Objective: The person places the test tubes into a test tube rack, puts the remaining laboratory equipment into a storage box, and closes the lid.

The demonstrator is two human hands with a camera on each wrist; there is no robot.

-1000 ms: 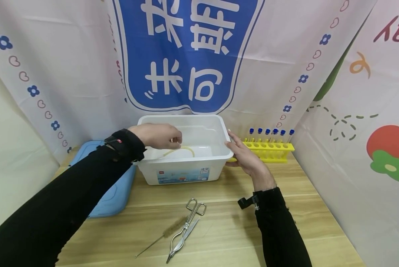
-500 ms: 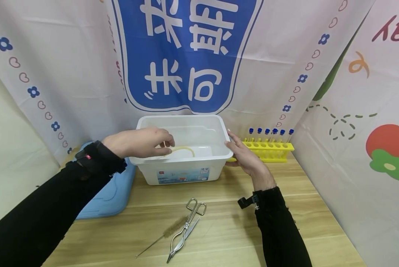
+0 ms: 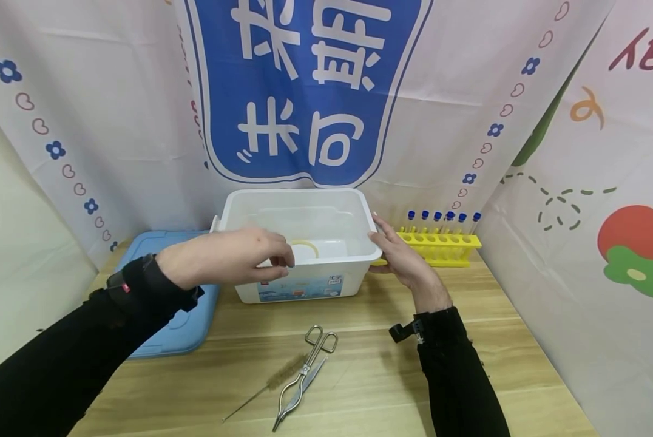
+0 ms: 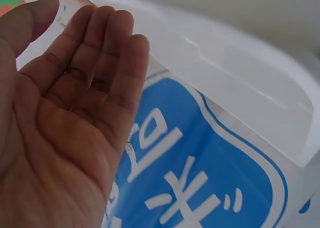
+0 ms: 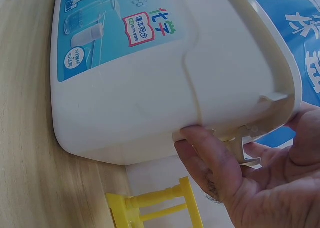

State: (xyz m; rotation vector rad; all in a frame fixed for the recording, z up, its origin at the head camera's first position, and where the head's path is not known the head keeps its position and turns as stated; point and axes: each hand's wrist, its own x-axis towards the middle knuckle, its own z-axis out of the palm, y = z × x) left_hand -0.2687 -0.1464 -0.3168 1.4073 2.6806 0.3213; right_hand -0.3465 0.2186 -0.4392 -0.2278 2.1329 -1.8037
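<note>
My left hand (image 3: 230, 258) hovers at the front left of a white plastic storage box (image 3: 326, 279), partly covering its front rim and label. In the left wrist view its palm shows bare, with fingers loosely bent and nothing in them. My right hand (image 3: 405, 258) holds the box's right end. The right wrist view shows its fingers (image 5: 210, 155) bent round the end handle (image 5: 245, 150), with the thumb side near the rim. Inside the box lies a curved yellowish tube (image 3: 307, 244), its left part hidden by my left hand.
A blue lid (image 3: 179, 328) lies left of the box. Crucible tongs (image 3: 307, 367) rest over a pointed metal blade (image 3: 314, 373) in front, beside a test tube brush (image 3: 285, 373). A yellow rack (image 3: 441, 243) with several blue-capped tubes stands at right. A printed curtain (image 3: 157, 121) hangs behind.
My left hand has come out from over the box's inside, moving left, then down toward me to the front rim. The right hand and the box have stayed in place.
</note>
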